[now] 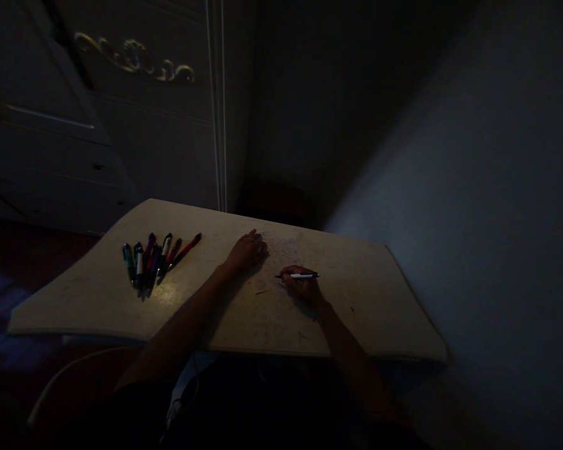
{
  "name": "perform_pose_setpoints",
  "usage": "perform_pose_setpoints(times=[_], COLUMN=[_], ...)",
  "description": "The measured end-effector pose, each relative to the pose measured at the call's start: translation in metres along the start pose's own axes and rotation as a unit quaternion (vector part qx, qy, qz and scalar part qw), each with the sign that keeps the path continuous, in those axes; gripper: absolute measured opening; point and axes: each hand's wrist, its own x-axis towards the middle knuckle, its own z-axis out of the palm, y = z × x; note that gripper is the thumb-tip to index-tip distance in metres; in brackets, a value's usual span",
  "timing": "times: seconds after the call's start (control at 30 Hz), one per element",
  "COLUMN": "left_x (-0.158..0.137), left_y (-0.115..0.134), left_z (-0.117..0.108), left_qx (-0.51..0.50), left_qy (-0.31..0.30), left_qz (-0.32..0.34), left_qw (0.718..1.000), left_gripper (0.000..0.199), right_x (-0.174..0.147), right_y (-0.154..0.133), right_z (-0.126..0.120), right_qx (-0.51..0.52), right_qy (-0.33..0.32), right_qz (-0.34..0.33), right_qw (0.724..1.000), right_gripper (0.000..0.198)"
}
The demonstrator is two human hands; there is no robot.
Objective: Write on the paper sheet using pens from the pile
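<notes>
In the head view my right hand [303,287] grips a white and black pen [304,275], its tip pointing left, close to a sheet of paper [284,250]. Dense small marks that look like writing cover much of the sheet. My left hand [248,251] lies with its fingers stretched out along the paper's left edge and holds nothing. Dim light hides the exact outline of the sheet and whether the pen tip touches it.
Several pens [150,262] in different colours lie in a loose pile on the left part of the pale table [356,262]. Behind it stands a cabinet [169,137] with an ornate moulding. A wall [488,187] rises at the right. Small scraps lie near the paper.
</notes>
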Motion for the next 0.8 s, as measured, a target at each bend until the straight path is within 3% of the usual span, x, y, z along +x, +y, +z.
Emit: perform_pose_setpoints(times=[0.17,0.47,0.8], left_x=[0.002,0.004,0.004], left_y=[0.003,0.009,0.011], left_z=[0.0,-0.005,-0.007], left_qx=[0.01,0.172,0.196], left_qy=[-0.007,-0.05,-0.056], left_qz=[-0.002,0.019,0.017], left_qw=[1.0,0.984,0.979], left_gripper=[0.019,0.031,0.033], right_x=[0.001,0.003,0.004], right_y=[-0.002,-0.004,-0.004], right_z=[0.004,0.006,0.003], right_qx=[-0.049,-0.081,-0.082], right_qy=[-0.056,-0.065,-0.086], right_qz=[-0.031,-0.033,-0.031], right_qw=[0.997,0.994,0.992], right_gripper=[0.019,0.018,0.018])
